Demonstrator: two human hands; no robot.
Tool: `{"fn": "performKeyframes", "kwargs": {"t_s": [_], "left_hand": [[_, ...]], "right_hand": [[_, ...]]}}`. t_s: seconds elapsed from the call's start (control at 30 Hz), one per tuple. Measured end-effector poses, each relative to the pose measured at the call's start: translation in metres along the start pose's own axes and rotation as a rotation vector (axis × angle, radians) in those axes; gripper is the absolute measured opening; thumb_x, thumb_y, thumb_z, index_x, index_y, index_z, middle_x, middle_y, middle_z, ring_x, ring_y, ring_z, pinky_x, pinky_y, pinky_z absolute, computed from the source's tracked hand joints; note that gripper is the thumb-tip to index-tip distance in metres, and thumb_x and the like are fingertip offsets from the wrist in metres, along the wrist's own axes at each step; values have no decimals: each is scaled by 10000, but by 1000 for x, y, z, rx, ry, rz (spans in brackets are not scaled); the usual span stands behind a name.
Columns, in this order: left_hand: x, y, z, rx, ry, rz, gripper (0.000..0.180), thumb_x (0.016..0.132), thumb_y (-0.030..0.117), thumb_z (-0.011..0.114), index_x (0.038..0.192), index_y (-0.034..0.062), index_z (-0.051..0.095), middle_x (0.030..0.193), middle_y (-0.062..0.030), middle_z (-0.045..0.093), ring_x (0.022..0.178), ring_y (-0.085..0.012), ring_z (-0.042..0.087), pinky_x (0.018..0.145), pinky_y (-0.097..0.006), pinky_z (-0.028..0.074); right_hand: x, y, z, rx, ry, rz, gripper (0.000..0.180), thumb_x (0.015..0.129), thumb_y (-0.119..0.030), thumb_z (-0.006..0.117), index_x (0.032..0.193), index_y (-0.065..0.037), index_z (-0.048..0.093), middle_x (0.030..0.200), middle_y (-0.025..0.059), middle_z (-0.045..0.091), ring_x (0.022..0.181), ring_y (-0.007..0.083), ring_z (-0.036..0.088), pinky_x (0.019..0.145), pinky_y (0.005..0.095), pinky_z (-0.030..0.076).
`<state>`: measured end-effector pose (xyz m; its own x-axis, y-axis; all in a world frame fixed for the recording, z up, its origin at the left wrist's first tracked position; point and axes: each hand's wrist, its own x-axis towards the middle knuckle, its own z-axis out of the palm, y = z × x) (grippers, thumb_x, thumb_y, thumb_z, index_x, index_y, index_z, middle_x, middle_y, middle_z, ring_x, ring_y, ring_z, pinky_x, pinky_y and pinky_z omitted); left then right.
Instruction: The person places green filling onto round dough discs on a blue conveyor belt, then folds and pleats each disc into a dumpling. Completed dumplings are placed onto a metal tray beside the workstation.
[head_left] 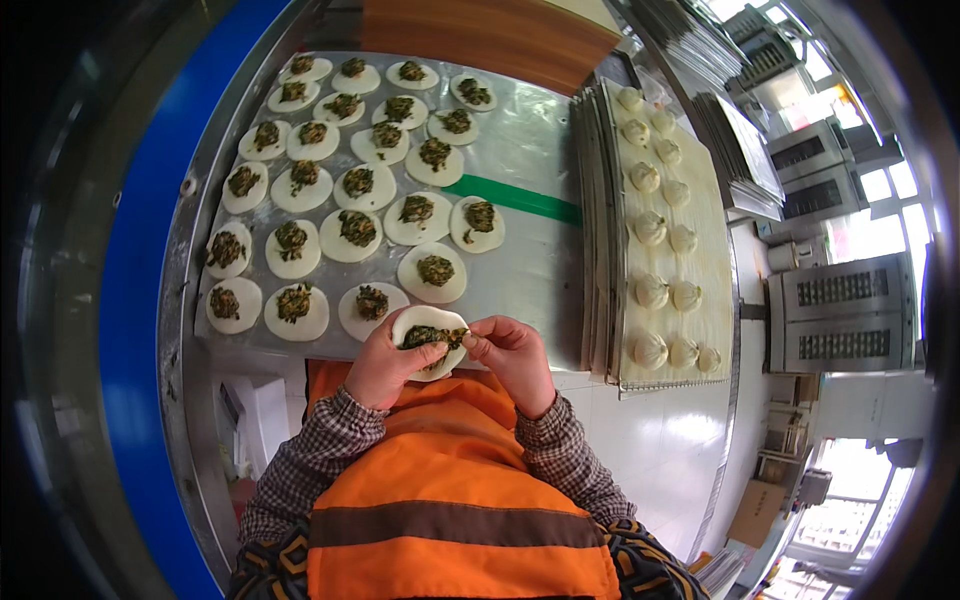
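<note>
A round white dough wrapper (432,368) with dark green chopped filling (432,337) rests in my left hand (385,358), just past the table's near edge. The left thumb presses onto the filling while the fingers are under the dough. My right hand (512,352) pinches the wrapper's right rim between thumb and fingertips. Several flat dough rounds topped with the same filling lie in rows on the metal table beyond; the closest are a filled round (372,312) by my left hand and another filled round (434,272) straight ahead.
On the right, a stack of trays (600,250) carries several pleated white buns (651,290) on its top sheet. A green strip (515,198) crosses the table. A wooden board (480,40) stands at the far side, and metal steam cabinets (840,290) stand farther right.
</note>
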<state>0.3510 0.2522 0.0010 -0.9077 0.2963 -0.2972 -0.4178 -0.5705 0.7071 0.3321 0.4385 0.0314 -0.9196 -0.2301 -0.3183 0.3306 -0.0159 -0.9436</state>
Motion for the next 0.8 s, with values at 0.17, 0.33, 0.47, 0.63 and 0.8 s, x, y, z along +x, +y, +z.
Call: {"fn": "performKeyframes", "kwargs": {"t_s": [0.17,0.33,0.47,0.63,0.8], "left_hand": [[-1,5,-7,383,60,60,342,851,52,669,1164,6,539,1039,-33,617,946,-109,581,816,-267,501],[1,13,-9,570,44,72,355,822,111,703,1135,6,573,1013,-64,641,918,-133,610,818,-281,506],[7,22,-12,705,-8,42,367,830,155,689,1143,4,571,1006,-80,645,894,-155,629,780,-289,527],[20,38,-12,815,-92,-242,418,835,163,692,1193,8,543,1016,-80,644,906,-142,616,801,-283,510],[32,56,-6,889,-182,-472,386,830,160,658,1162,-2,547,984,-90,646,825,-156,652,557,-277,586]], "right_hand": [[2,3,14,-744,94,-563,112,821,-26,668,922,-2,626,713,95,615,637,163,596,581,273,479],[14,8,13,96,-45,-33,110,834,-35,658,917,3,597,753,95,619,664,154,597,604,282,481],[16,10,7,-557,-31,-312,150,875,-13,612,1021,15,589,843,49,630,704,94,567,633,237,474],[25,16,0,-17,-154,-46,165,880,16,601,1042,29,572,834,15,605,704,73,542,624,218,465],[29,19,1,-529,-146,-306,179,859,33,607,1031,28,559,817,44,605,689,93,549,609,230,465]]}}
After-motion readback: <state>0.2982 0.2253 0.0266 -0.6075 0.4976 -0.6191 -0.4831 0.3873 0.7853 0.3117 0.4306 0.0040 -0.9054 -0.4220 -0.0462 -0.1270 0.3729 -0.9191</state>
